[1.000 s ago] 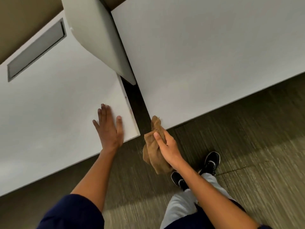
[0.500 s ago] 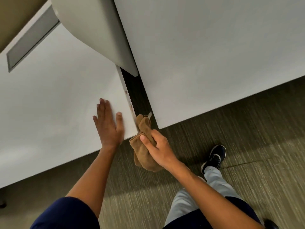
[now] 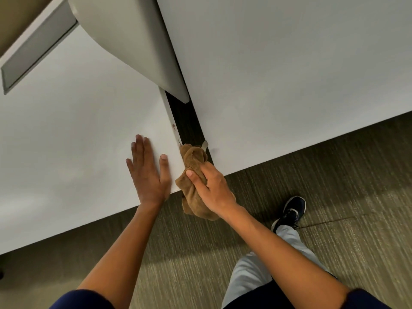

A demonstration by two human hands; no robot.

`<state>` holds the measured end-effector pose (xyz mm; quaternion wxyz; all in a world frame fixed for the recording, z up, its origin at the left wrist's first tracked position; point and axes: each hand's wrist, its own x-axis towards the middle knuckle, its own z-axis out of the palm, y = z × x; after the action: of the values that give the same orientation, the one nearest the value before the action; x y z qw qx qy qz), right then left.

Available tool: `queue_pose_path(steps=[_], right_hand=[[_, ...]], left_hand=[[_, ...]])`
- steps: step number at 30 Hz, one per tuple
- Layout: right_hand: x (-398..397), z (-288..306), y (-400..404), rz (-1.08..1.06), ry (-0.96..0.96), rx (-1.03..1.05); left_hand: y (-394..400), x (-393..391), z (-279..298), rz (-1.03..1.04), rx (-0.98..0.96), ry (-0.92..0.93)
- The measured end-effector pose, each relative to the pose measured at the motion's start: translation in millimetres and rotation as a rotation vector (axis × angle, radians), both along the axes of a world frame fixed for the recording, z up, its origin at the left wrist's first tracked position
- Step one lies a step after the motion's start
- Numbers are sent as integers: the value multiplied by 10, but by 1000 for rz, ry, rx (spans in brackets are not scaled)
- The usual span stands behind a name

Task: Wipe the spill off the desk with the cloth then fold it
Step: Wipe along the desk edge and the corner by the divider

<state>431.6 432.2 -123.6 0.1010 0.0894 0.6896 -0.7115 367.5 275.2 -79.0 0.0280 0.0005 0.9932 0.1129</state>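
Bunched brown terry cloth (image 3: 192, 162) clutched in right hand (image 3: 214, 188), pressed to smooth white worktop (image 3: 73, 134) edge, mid-frame. Left hand (image 3: 148, 175) flat, fingers spread. Reddish spill (image 3: 174, 128) specks above.

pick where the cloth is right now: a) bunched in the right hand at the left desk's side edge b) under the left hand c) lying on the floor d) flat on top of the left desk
a: the right hand grips the bunched cloth against the left desk's side edge, in the gap between the desks, while the left hand lies flat on the desktop.
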Motion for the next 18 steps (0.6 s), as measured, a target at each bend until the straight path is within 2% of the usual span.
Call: queue_pose_path(steps=[6,13,18], right_hand=[[-397,30,-57,-59,15,-15],[-1176,111,-38,-80,44,86],[-1308,153,10,-57,-8,46]], left_hand=[[22,0,16,6,6,-3],[35,6,17,14,21,6],[34,8,19,8,9,0]])
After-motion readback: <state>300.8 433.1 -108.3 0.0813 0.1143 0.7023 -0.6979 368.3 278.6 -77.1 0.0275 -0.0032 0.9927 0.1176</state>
